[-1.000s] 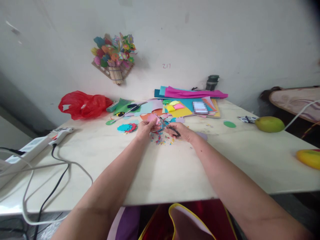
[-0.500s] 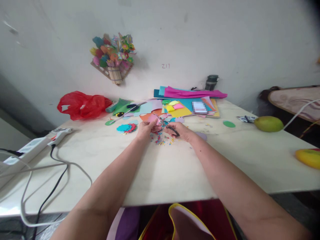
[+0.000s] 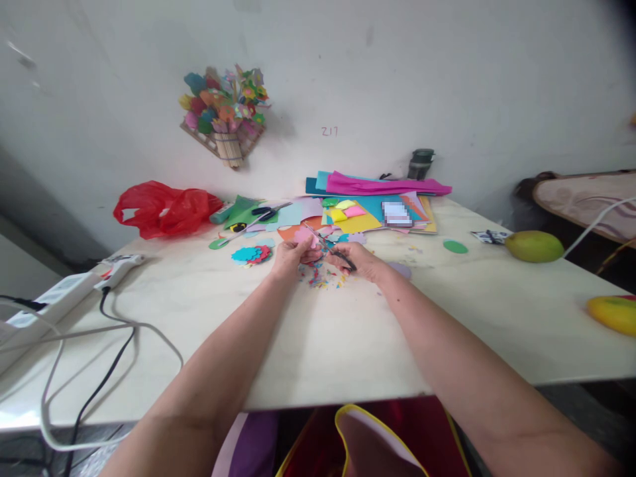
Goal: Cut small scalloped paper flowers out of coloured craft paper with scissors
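Between the fingers and thumb of my left hand (image 3: 295, 256) is a piece of pink paper (image 3: 304, 236) with a scalloped edge. My right hand (image 3: 358, 260) grips dark-handled scissors (image 3: 342, 257), whose blades reach up and left to the paper's right side. Small multicoloured paper scraps (image 3: 318, 277) lie on the table under both hands. Left of my left hand rests a stack of scalloped paper shapes (image 3: 247, 255), blue on top with red beside it. A lilac paper shape (image 3: 400, 269) lies partly hidden behind my right wrist.
Coloured paper sheets (image 3: 365, 220) and a second pair of scissors (image 3: 268, 212) lie along the back. A red plastic bag (image 3: 161, 209) sits back left, near a power strip (image 3: 54, 301) with cables. To the right are a green paper circle (image 3: 456, 246) and a mango (image 3: 534, 246).
The pink paper has turned slightly in my left hand, and more of its scalloped edge shows. Both hands stay in nearly the same place.
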{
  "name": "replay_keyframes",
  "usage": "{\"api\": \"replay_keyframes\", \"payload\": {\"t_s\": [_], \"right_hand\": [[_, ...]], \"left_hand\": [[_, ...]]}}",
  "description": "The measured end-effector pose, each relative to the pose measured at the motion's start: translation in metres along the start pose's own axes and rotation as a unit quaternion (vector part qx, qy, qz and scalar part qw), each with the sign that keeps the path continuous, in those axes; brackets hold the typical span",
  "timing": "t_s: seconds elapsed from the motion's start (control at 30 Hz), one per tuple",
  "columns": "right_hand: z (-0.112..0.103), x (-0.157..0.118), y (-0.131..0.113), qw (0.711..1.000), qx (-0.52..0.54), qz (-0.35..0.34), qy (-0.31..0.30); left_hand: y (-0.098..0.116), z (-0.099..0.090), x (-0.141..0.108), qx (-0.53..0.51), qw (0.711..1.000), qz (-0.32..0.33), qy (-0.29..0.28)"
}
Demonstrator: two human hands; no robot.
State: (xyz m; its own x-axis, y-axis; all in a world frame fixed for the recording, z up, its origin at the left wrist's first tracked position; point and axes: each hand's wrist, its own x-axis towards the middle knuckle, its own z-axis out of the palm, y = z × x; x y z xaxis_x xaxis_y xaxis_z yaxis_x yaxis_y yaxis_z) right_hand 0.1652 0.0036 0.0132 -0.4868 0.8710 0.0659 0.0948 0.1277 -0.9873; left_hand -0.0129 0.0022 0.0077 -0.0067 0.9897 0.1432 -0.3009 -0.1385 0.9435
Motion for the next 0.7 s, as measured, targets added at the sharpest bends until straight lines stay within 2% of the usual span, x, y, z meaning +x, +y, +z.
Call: {"api": "replay_keyframes", "payload": {"t_s": [0.2, 0.47, 0.7], "right_hand": [[-0.0020, -0.0024, 0.0007, 1.000, -0.006, -0.003, -0.023], [0.0026, -0.0058, -0.0081, 1.000, 0.007, 0.014, -0.014], [0.0010, -0.0019, -0.0022, 1.000, 0.006, 0.009, -0.006]], "left_hand": [[-0.0004, -0.0006, 0.0007, 0.005, 1.000, -0.011, 0.007], [-0.0035, -0.0020, 0.0022, 0.014, 1.000, -0.016, 0.006], [-0.0016, 0.0001, 0.0011, 0.003, 1.000, -0.019, 0.009]]}}
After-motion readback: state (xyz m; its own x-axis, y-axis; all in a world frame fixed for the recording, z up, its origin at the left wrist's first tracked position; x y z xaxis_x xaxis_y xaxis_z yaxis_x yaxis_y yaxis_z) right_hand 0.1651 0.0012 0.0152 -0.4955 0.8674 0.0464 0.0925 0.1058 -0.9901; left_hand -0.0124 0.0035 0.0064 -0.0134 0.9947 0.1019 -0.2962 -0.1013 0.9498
